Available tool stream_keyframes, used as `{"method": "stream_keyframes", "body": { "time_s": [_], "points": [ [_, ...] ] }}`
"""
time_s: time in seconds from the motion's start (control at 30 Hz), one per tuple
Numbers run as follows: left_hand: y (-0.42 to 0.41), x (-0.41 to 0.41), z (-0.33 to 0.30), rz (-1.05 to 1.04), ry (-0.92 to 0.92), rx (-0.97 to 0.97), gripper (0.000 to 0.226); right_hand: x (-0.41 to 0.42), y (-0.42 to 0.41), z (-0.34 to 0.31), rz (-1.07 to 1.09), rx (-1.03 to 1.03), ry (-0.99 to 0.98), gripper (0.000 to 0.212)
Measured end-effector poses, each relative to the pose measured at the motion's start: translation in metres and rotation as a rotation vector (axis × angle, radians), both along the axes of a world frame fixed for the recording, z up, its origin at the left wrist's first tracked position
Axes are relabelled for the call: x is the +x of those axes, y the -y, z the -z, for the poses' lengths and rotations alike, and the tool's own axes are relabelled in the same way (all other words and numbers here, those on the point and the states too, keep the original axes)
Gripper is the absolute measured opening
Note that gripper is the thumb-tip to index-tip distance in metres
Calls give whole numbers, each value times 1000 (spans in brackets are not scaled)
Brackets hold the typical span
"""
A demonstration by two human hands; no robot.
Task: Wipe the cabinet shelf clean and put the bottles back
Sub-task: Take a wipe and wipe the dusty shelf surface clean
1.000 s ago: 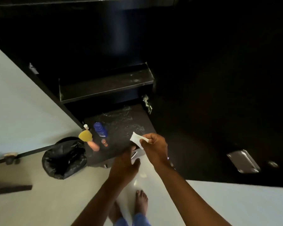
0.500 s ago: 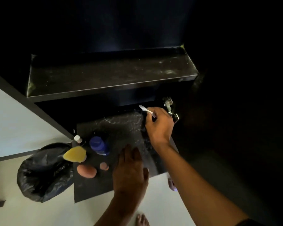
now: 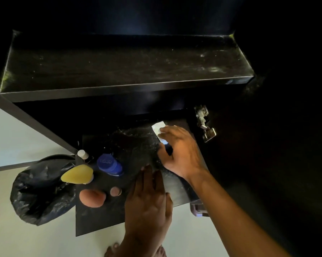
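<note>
- Right hand (image 3: 176, 151) lies on the far right part of the lower shelf (image 3: 104, 216), fingers spread and flattened over a white wipe (image 3: 159, 129); one corner of the wipe shows past the fingertips.
- Left hand (image 3: 149, 199) rests palm down on the near middle of that shelf, fingers straight and together, holding nothing.
- Pale smears cover the shelf's far half, running left from the wipe; the shelf's long axis goes left to right, so the uncleaned stretch lies to the left of the right hand, which is the nearer one.
- Bottles stand at the shelf's left end: a blue-capped bottle (image 3: 110, 165), a yellow-capped bottle (image 3: 77, 175), a small white cap (image 3: 82, 154), a pink-capped bottle (image 3: 92, 197) and a small round cap (image 3: 115, 191).
- Black bin bag (image 3: 39, 195) sits just left of the shelf.
- Upper shelf (image 3: 119, 65) is bare and dusty.
- Bottle bodies are hidden beneath their caps; the back of the cabinet is too dark to read, and the wipe is possibly folded.
</note>
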State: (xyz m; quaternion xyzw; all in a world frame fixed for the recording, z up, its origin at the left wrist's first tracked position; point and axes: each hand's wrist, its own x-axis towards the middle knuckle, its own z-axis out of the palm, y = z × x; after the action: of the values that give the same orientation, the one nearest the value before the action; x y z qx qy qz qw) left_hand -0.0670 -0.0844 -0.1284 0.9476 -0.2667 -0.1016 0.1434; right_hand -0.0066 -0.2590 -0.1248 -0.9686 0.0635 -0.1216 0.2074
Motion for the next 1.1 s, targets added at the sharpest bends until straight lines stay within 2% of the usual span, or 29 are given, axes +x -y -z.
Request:
{"method": "stream_keyframes", "body": {
  "time_s": [0.17,0.37,0.6,0.7,0.83,0.93,1.0,1.1],
  "points": [
    [-1,-2,0,-18,33,-26,66,3,2,5,-2,-86,-114,38],
    [-4,-3,-1,-23,35,-32,65,31,-3,6,72,-80,-103,37],
    [-6,0,-5,-36,-13,-119,66,36,-42,2,-192,67,-202,52],
    [-7,0,-2,-39,-1,-121,64,14,-35,9,-96,35,-187,60],
    [-7,0,1,-39,17,-96,57,8,0,14,191,1,-143,55],
    [-6,-1,2,-47,13,-85,57,23,7,11,261,-4,-137,53],
    [-4,-1,0,-44,15,-86,57,31,-6,10,199,-6,-136,51],
    [-4,-1,-2,-34,18,-83,58,34,-36,9,-27,8,-168,51]
  ]
}}
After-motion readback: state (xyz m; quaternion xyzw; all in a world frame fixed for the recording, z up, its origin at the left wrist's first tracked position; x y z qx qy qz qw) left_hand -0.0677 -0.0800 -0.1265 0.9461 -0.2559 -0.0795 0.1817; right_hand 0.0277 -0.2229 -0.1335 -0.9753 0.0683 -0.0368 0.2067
